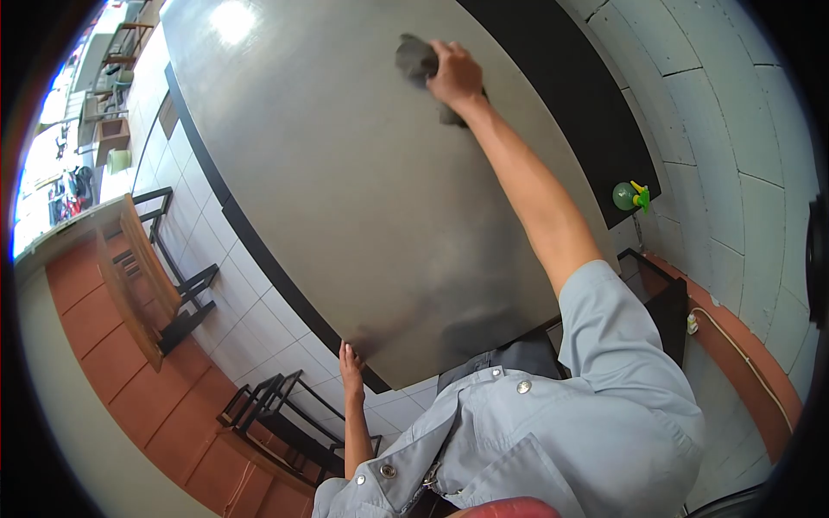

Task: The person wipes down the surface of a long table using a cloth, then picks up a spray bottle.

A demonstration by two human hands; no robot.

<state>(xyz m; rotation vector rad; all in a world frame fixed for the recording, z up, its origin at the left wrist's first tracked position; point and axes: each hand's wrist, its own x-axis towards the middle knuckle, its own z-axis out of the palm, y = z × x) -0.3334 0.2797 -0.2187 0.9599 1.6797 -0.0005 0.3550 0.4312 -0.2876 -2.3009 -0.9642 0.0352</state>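
A dark grey cloth [418, 59] is bunched under my right hand [456, 76], its folds showing on both sides of the fingers. That hand is closed on it and presses it against the shiny grey tabletop [345, 173], with my arm stretched far across the surface. My left hand [351, 367] rests at the table's near left corner, fingers laid along the black edge with nothing seen in them. Blurred reflections show in the tabletop near my body.
A spray bottle [629, 197] with a green and yellow head stands on the black strip at the right, beside a pale block wall [717, 112]. Wooden and black-framed chairs [142, 276] stand at the left on white floor tiles. A cable [734, 332] runs along the lower right wall.
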